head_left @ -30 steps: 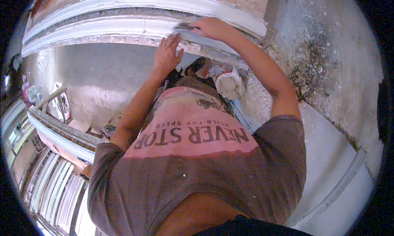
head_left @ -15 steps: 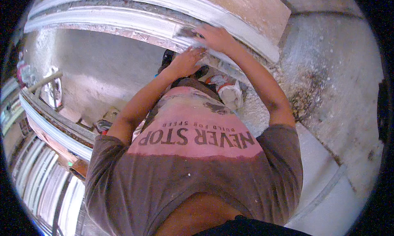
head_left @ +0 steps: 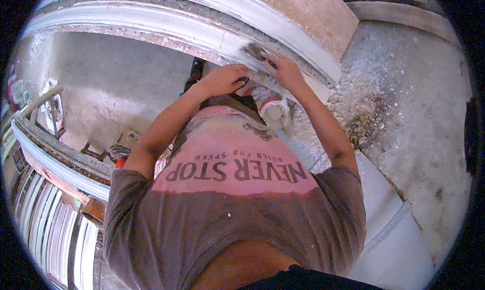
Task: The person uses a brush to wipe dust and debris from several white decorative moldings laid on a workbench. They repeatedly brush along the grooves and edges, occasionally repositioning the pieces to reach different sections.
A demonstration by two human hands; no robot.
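Observation:
A long white moulding (head_left: 202,31) with ridged lengthwise bands runs across the far side of the view. My right hand (head_left: 287,74) is closed round a dark brush-like tool (head_left: 255,51), whose blurred head lies against the white surface near the moulding's right end. Closer to me, my left hand (head_left: 226,81) is at the moulding's near edge, its fingers loosely bent and apart. I see nothing held in it; whether its fingertips touch the edge is hard to tell.
Behind the moulding lies a tan board (head_left: 313,17). White crumbs and dark debris (head_left: 369,108) cover the floor on the right. A white bucket (head_left: 274,112) stands below my hands. More long mouldings (head_left: 55,164) rest on a support at the left, above several pale strips (head_left: 53,229).
My right hand and the tool have moved right and slightly nearer along the moulding. My left hand has shifted a little left and down, away from the right hand. The whole view has shifted slightly.

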